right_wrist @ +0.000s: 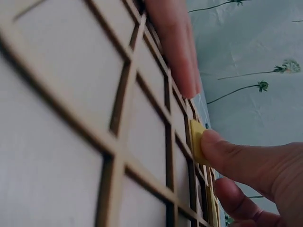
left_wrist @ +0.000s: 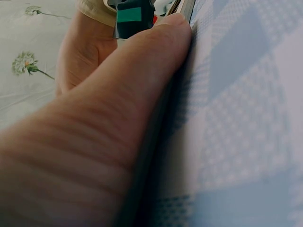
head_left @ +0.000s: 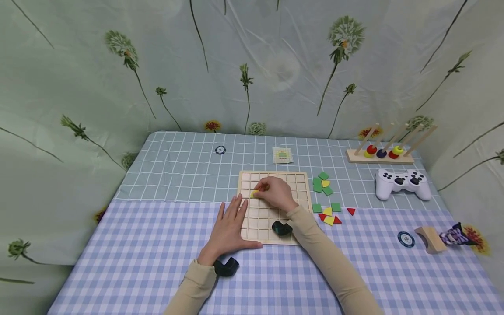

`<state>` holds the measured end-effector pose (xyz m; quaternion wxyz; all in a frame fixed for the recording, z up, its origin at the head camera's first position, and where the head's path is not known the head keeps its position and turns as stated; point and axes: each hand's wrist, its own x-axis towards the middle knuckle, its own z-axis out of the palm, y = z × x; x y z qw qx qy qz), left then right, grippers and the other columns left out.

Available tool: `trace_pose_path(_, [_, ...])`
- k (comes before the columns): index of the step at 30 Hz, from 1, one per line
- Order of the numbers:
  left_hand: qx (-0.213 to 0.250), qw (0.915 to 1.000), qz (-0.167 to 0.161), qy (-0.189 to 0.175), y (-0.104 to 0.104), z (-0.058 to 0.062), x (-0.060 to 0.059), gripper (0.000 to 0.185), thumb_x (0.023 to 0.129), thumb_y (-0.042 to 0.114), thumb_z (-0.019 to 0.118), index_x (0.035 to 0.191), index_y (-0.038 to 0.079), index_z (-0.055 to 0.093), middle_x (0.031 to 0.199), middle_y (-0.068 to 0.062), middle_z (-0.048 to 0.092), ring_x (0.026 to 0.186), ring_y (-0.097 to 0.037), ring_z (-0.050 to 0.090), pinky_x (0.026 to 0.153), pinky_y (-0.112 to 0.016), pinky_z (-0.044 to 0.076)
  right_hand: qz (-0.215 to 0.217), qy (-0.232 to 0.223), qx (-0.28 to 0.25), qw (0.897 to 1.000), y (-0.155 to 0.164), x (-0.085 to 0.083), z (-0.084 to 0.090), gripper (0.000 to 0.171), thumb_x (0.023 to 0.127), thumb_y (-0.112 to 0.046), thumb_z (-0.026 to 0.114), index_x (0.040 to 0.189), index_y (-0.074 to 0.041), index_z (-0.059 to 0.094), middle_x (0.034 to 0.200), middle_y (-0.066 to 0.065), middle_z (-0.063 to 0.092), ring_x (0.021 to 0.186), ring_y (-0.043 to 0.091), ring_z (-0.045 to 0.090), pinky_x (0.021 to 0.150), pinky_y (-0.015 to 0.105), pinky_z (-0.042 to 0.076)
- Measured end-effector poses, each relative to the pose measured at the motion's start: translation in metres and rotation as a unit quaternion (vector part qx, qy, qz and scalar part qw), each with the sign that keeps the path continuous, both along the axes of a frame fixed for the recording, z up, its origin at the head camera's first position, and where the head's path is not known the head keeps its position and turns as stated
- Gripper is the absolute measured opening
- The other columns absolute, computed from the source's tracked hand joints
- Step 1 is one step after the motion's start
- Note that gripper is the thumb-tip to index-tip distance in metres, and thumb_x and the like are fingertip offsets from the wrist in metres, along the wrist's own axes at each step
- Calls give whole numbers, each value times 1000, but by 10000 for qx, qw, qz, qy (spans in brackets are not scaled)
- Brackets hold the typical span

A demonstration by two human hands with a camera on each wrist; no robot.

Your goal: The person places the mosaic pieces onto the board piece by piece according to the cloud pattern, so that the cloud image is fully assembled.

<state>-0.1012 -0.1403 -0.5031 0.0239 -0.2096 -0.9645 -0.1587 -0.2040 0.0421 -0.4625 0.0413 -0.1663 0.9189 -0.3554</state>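
1. Dandelion-printed sheeting backs a table (head_left: pixel 165 175) laid with a grey grid cloth at the far half and a blue gingham cloth at the near half.
2. At the middle of the frame lies a pale wooden grid board (head_left: pixel 301 179), flat, its square cells walled by thin raised strips.
3. A small yellow tile (head_left: pixel 254 193), thin and smooth, sits at the board's left side. The right hand (head_left: pixel 275 192) pinches it between curled fingertips, directly over the cells; in the right wrist view the thumb (right_wrist: pixel 222 151) presses the tile's edge against the grid.
4. The left hand (head_left: pixel 228 227) lies flat, fingers straight and spread, on the board's lower-left edge, holding nothing; it rests just below and left of the tile, so the right hand is the nearer one.
5. Right of the board a loose scatter of green, yellow and red flat pieces (head_left: pixel 327 199) lies on the cloth, squares and triangles, well clear of both hands.
6. Further right: a white game controller (head_left: pixel 401 183), glossy plastic, and a wooden peg rack with coloured rings (head_left: pixel 379 153) at the upper right.
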Motion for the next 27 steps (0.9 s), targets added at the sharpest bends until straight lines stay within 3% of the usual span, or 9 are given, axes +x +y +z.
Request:
trace_pose_path(7, [-57,9999,22,-120,1,2,0,128,61,86,56,152,6,15,158,-12,6,143,-25,2,112,-47,-3,7,86,517,9986,2,-1,0,14,80,-29,77,92,-20,78,77,-7,57,69,9,53,58,29,42])
trace_pose_path(16, [4,9999,0,-127,1,2,0,128,61,86,56,152,6,14,157,-12,6,143,-25,1,112,-47,-3,-4,257,670,9974,2,-1,2,11,81,-28,76,89,-21,79,76,-7,55,67,10,51,54,28,41])
trace_pose_path(27, [-84,9998,78,-178,0,3,0,128,61,86,56,152,7,14,158,-12,6,143,-24,1,113,-48,-2,-143,430,197,9988,20,-2,7,10,84,-23,73,90,-15,77,79,-3,59,72,14,54,61,31,44])
